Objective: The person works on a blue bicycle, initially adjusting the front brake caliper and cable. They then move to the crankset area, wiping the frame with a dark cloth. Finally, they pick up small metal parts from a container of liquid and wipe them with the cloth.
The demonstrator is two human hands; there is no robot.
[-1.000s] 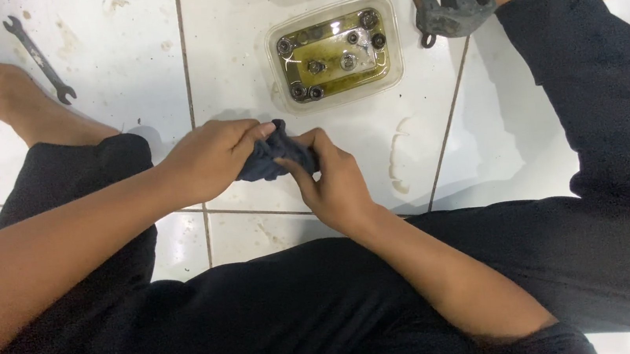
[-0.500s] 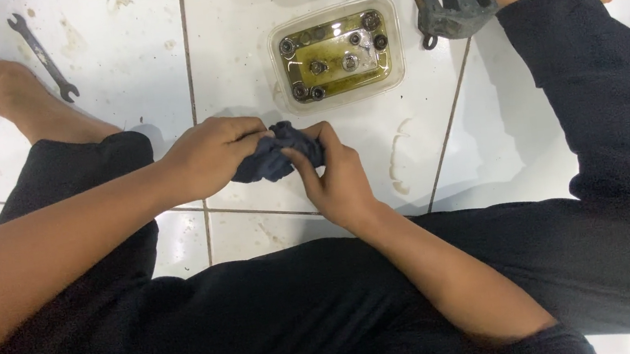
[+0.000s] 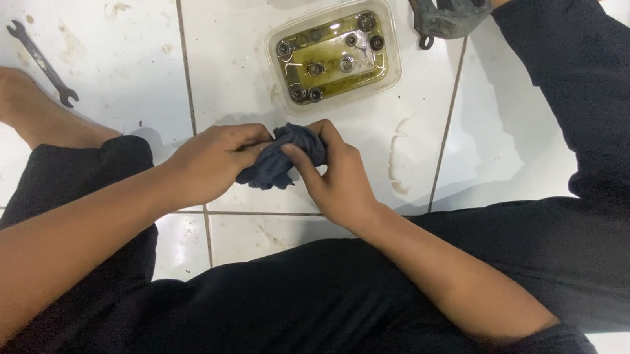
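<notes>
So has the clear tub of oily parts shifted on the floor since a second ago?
No. The clear tub sits just right of the same vertical tile joint.

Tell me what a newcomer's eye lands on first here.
First, the two hands meeting at the centre: the left hand and right hand both grip a crumpled dark blue cloth over the white tiled floor. Just beyond them sits a clear plastic tub of yellowish liquid with small metal parts soaking. A wrench lies at upper left.
</notes>
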